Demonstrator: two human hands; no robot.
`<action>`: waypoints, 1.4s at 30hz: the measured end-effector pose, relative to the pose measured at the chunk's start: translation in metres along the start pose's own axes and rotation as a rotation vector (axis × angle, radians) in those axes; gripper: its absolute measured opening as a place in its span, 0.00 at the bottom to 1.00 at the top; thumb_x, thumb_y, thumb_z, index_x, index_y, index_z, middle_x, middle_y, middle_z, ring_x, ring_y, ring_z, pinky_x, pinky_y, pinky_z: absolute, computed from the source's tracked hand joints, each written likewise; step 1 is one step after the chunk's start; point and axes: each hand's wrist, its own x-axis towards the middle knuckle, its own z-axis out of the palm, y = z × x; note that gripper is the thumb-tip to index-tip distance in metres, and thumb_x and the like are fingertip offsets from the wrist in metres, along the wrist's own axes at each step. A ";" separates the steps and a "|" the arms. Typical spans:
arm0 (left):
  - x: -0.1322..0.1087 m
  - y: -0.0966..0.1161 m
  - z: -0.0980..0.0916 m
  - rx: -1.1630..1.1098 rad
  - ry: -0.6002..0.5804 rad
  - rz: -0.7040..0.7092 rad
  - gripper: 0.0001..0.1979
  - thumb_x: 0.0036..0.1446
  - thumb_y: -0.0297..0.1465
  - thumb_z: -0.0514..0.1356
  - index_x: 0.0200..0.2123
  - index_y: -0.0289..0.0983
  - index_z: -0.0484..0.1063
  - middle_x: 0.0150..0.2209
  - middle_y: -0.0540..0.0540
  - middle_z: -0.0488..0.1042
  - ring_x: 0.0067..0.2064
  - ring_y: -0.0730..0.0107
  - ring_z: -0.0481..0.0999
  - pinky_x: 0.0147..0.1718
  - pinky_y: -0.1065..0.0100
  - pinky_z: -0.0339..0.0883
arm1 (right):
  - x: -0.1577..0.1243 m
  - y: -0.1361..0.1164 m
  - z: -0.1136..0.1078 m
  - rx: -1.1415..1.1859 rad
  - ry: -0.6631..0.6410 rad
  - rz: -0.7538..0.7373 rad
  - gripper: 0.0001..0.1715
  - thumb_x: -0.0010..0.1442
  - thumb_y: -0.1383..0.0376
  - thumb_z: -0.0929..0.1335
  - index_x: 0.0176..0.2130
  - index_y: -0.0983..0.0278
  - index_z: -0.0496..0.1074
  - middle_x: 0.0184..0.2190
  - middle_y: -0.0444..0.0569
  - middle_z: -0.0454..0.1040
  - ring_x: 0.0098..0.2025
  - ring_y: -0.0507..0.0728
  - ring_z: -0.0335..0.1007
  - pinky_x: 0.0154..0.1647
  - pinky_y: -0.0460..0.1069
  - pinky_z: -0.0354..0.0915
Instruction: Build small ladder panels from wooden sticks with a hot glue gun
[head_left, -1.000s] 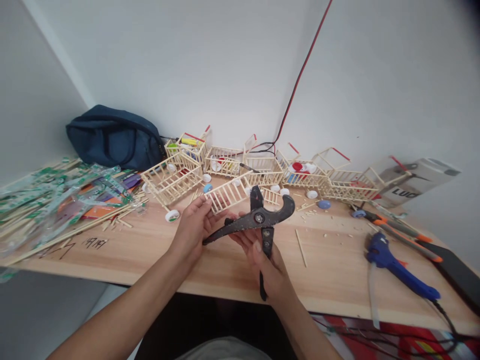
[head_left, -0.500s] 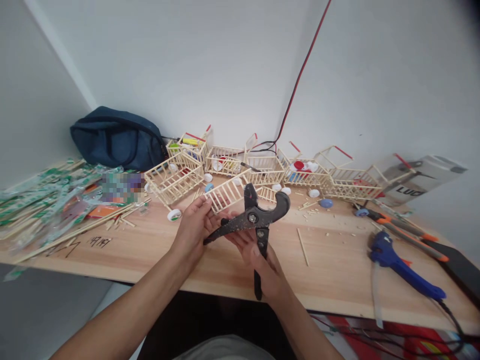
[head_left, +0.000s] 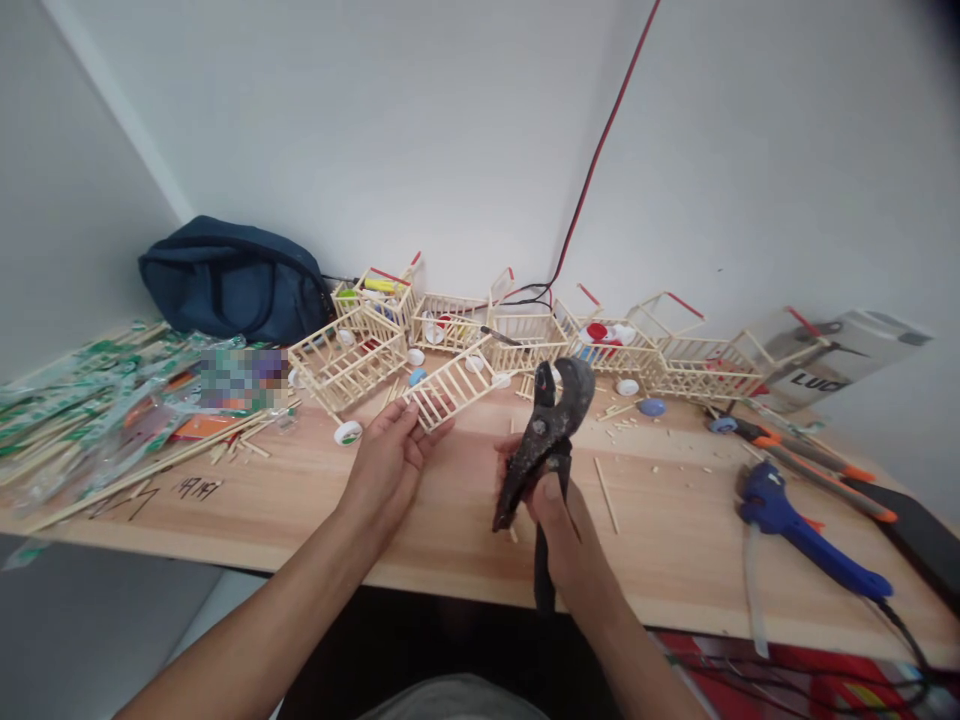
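Pinched at its left end by my left hand (head_left: 394, 450) is a small wooden stick frame (head_left: 452, 390) with several crossbars, held tilted above the table. My right hand (head_left: 559, 520) is wrapped round the handles of a black pipe cutter (head_left: 551, 430), whose jaws point up and away from me. A gap separates the cutter from the frame. Just behind the frame stands a wooden stick cart (head_left: 352, 360) with white bottle-cap wheels. Beyond the cutter, another piece of stick grid lies on the table, partly hidden.
Several small stick carts (head_left: 532, 335) with red-tipped handles line the wall. A blue bag (head_left: 236, 275) and wrapped sticks (head_left: 97, 400) lie on the left. To the right are a blue glue gun (head_left: 810, 540), orange-handled pliers (head_left: 825, 465) and a loose stick (head_left: 607, 495) on the table (head_left: 675, 570).
My right hand has drawn the pipe cutter right, away from the frame, and its handles have come closer together. My left hand still holds the frame, almost in place.
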 end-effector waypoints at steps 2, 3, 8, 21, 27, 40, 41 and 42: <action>-0.001 0.001 0.000 -0.006 0.003 -0.010 0.04 0.60 0.22 0.58 0.34 0.33 0.73 0.38 0.43 0.79 0.39 0.69 0.80 0.49 0.59 0.75 | 0.005 -0.009 -0.011 -0.131 0.006 0.019 0.26 0.66 0.45 0.57 0.46 0.62 0.67 0.30 0.46 0.70 0.29 0.54 0.67 0.31 0.49 0.66; -0.001 0.001 0.001 -0.008 0.007 -0.013 0.04 0.60 0.22 0.59 0.34 0.33 0.73 0.38 0.43 0.79 0.39 0.69 0.80 0.50 0.59 0.75 | 0.008 -0.012 -0.015 -0.217 0.013 0.030 0.24 0.65 0.46 0.59 0.44 0.62 0.67 0.28 0.44 0.68 0.27 0.54 0.65 0.29 0.49 0.64; -0.003 0.002 0.002 -0.005 0.023 -0.024 0.04 0.60 0.22 0.59 0.33 0.33 0.73 0.40 0.41 0.80 0.43 0.67 0.80 0.51 0.59 0.74 | 0.023 -0.009 -0.019 -0.683 0.208 -0.110 0.21 0.56 0.50 0.69 0.41 0.63 0.66 0.36 0.50 0.69 0.39 0.61 0.66 0.40 0.56 0.64; -0.010 -0.011 0.015 0.031 -0.014 -0.058 0.05 0.54 0.19 0.59 0.30 0.33 0.71 0.29 0.48 0.77 0.29 0.75 0.76 0.31 0.75 0.72 | 0.014 -0.006 0.013 -0.772 0.109 -0.100 0.24 0.56 0.49 0.69 0.46 0.60 0.64 0.43 0.52 0.69 0.45 0.65 0.68 0.38 0.57 0.66; -0.016 -0.020 0.021 0.020 0.067 -0.204 0.02 0.55 0.25 0.60 0.29 0.34 0.71 0.24 0.49 0.74 0.24 0.73 0.74 0.26 0.72 0.70 | 0.009 -0.022 0.030 -0.562 -0.008 -0.029 0.24 0.53 0.51 0.70 0.45 0.59 0.66 0.42 0.51 0.73 0.44 0.63 0.72 0.39 0.55 0.66; -0.003 0.003 -0.001 -0.069 0.112 0.012 0.05 0.60 0.20 0.57 0.35 0.32 0.71 0.43 0.41 0.78 0.44 0.68 0.79 0.50 0.60 0.75 | 0.032 -0.005 -0.079 -0.630 0.250 0.147 0.24 0.53 0.46 0.67 0.38 0.61 0.66 0.22 0.40 0.65 0.24 0.54 0.62 0.27 0.48 0.58; -0.003 0.003 -0.001 -0.066 0.110 0.011 0.05 0.60 0.20 0.57 0.35 0.32 0.72 0.44 0.41 0.78 0.45 0.68 0.79 0.50 0.60 0.75 | 0.031 -0.002 -0.082 -0.625 0.268 0.128 0.21 0.53 0.47 0.67 0.37 0.61 0.67 0.22 0.40 0.66 0.24 0.54 0.62 0.27 0.48 0.58; -0.003 0.003 -0.001 -0.065 0.111 0.010 0.04 0.60 0.20 0.58 0.35 0.32 0.72 0.44 0.41 0.78 0.45 0.67 0.79 0.50 0.59 0.75 | 0.030 0.000 -0.084 -0.622 0.287 0.109 0.20 0.54 0.49 0.67 0.37 0.61 0.67 0.23 0.41 0.67 0.24 0.54 0.62 0.27 0.48 0.59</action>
